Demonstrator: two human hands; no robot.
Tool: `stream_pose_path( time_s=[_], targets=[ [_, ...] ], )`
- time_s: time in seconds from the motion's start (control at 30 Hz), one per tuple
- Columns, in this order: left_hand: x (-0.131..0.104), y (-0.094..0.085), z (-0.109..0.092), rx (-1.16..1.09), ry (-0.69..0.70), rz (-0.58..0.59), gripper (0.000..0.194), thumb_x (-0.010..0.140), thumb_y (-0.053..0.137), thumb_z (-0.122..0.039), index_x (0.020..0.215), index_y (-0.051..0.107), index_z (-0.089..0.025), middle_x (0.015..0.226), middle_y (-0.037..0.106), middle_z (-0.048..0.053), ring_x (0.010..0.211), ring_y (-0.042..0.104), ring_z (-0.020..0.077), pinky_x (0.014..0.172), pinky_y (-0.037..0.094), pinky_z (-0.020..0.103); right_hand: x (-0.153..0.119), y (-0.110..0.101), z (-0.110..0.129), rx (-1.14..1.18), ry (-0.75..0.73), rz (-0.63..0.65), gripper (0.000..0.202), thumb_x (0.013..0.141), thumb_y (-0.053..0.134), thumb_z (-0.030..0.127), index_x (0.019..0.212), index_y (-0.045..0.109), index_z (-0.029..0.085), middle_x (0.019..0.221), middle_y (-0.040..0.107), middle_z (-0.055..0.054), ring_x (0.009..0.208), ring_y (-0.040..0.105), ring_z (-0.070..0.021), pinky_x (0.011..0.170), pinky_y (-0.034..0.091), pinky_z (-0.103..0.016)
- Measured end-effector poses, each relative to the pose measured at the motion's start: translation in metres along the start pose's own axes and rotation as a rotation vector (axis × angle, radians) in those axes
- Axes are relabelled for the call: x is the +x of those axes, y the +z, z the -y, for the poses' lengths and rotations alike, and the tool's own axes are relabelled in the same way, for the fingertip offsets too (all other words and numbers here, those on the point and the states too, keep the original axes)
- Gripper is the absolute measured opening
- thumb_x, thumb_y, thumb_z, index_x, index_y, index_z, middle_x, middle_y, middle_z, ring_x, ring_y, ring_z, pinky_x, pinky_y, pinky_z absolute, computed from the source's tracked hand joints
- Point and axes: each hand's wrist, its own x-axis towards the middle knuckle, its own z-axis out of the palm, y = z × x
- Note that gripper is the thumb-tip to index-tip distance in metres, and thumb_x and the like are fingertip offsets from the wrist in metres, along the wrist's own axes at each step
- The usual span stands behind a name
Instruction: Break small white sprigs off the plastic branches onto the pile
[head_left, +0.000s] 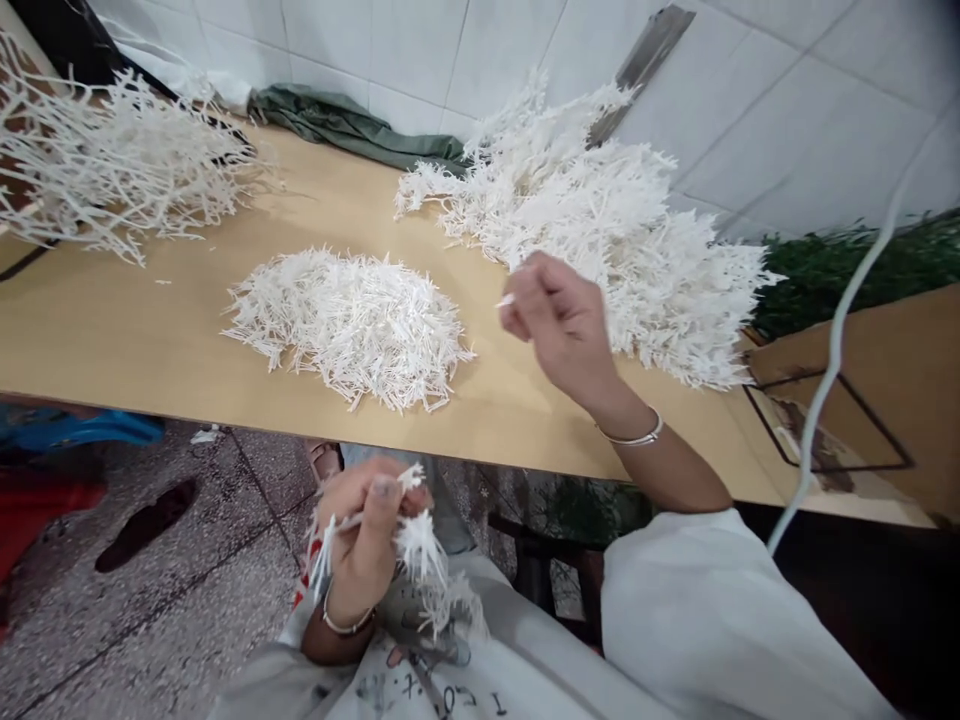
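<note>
My left hand (364, 530) is closed around a white branched plastic stem (424, 550), whose feathery tufts hang down over my lap. Between the pinched thumb and finger of my right hand (559, 315) is a small white plastic piece (506, 300); most of it is hidden by the fingers. That hand is raised above the table, between two heaps. To its left lies a low pile of small white sprigs (352, 325). Behind it and to the right rises a larger heap of white branched stems (570, 210).
Long bare white stems (120, 160) lie at the table's left end. A dark green cloth (352, 130) runs along the tiled wall. On the right are a cardboard box (900, 350), green foliage (855, 265) and a hanging white cable (836, 340). A dark slipper (146, 525) is on the floor.
</note>
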Motion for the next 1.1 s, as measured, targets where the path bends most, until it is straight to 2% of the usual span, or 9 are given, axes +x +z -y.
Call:
stream_pose_path(
  time_s=[0.07, 0.17, 0.3, 0.43, 0.53, 0.7, 0.87, 1.0, 1.1],
  targets=[
    [0.002, 0.01, -0.003, -0.054, -0.038, -0.037, 0.047, 0.091, 0.045, -0.049, 0.057, 0.051, -0.018, 0.046, 0.046, -0.002, 0.04, 0.042, 0.0091, 0.041, 0.034, 0.023, 0.003, 0.007, -0.005, -0.114, 0.004, 0.169, 0.026, 0.097, 0.041, 0.035, 0.075, 0.041, 0.021, 0.062, 0.036, 0.004, 0.052, 0.034, -0.0088, 0.053, 0.03, -0.025],
    [0.002, 0.022, -0.006, -0.106, -0.103, -0.057, 0.039, 0.092, 0.046, -0.046, 0.066, 0.054, -0.017, 0.048, 0.048, -0.003, 0.038, 0.041, 0.0076, 0.038, 0.031, 0.021, 0.011, 0.024, -0.024, -0.325, 0.051, 0.277, 0.014, 0.094, 0.046, 0.022, 0.082, 0.039, 0.021, 0.062, 0.036, 0.006, 0.053, 0.034, -0.0089, 0.056, 0.03, -0.025],
    [-0.001, 0.019, -0.004, -0.105, -0.11, 0.053, 0.031, 0.095, 0.044, -0.039, 0.076, 0.057, -0.018, 0.052, 0.053, -0.003, 0.04, 0.044, 0.0068, 0.041, 0.035, 0.019, 0.019, 0.036, -0.042, -0.512, 0.099, 0.242, 0.019, 0.085, 0.059, 0.018, 0.089, 0.04, 0.02, 0.073, 0.044, 0.004, 0.054, 0.034, -0.0078, 0.058, 0.028, -0.025],
    [0.006, 0.012, 0.001, 0.098, 0.062, 0.11, 0.025, 0.095, 0.044, -0.029, 0.077, 0.058, -0.018, 0.059, 0.057, -0.002, 0.048, 0.05, 0.0072, 0.047, 0.038, 0.018, 0.005, 0.031, -0.016, -0.188, -0.018, 0.233, 0.027, 0.092, 0.052, 0.033, 0.071, 0.041, 0.019, 0.062, 0.038, 0.005, 0.052, 0.033, -0.0071, 0.052, 0.028, -0.023],
    [0.013, 0.011, 0.004, 0.266, 0.217, 0.082, 0.02, 0.094, 0.046, -0.024, 0.081, 0.06, -0.018, 0.057, 0.055, -0.003, 0.046, 0.048, 0.0073, 0.048, 0.037, 0.019, -0.019, 0.024, 0.015, 0.014, -0.014, 0.46, 0.042, 0.095, 0.045, 0.041, 0.06, 0.041, 0.017, 0.053, 0.038, 0.005, 0.046, 0.033, -0.0054, 0.045, 0.025, -0.02],
    [0.017, 0.012, 0.008, 0.451, 0.344, 0.11, 0.021, 0.091, 0.049, -0.015, 0.07, 0.051, -0.017, 0.054, 0.044, -0.005, 0.044, 0.039, 0.0053, 0.046, 0.029, 0.019, -0.049, 0.018, 0.039, -0.091, 0.018, 0.548, 0.03, 0.092, 0.052, 0.029, 0.066, 0.048, 0.015, 0.055, 0.039, 0.006, 0.048, 0.034, -0.0043, 0.048, 0.027, -0.018],
    [0.018, 0.009, 0.006, 0.445, 0.257, 0.131, 0.032, 0.092, 0.047, -0.017, 0.061, 0.037, -0.017, 0.051, 0.031, -0.006, 0.043, 0.031, 0.0047, 0.045, 0.024, 0.021, -0.051, 0.016, 0.04, -0.046, 0.153, 0.739, 0.021, 0.091, 0.052, 0.024, 0.072, 0.048, 0.016, 0.058, 0.04, 0.006, 0.05, 0.034, -0.0054, 0.049, 0.027, -0.019],
    [0.02, 0.003, 0.002, 0.334, 0.142, 0.198, 0.039, 0.093, 0.048, -0.027, 0.055, 0.045, -0.016, 0.047, 0.041, -0.004, 0.041, 0.037, 0.0058, 0.046, 0.027, 0.021, -0.046, 0.014, 0.039, 0.106, 0.242, 0.829, 0.024, 0.091, 0.048, 0.022, 0.068, 0.047, 0.016, 0.058, 0.036, 0.006, 0.05, 0.031, -0.0058, 0.048, 0.026, -0.02],
    [0.016, 0.006, 0.002, 0.054, -0.012, 0.284, 0.049, 0.092, 0.048, -0.038, 0.048, 0.051, -0.017, 0.039, 0.045, -0.002, 0.035, 0.039, 0.0073, 0.04, 0.028, 0.022, -0.046, 0.016, 0.04, 0.388, 0.371, 0.882, 0.026, 0.09, 0.05, 0.024, 0.065, 0.047, 0.016, 0.057, 0.033, 0.007, 0.05, 0.028, -0.0056, 0.045, 0.023, -0.02]
  ],
)
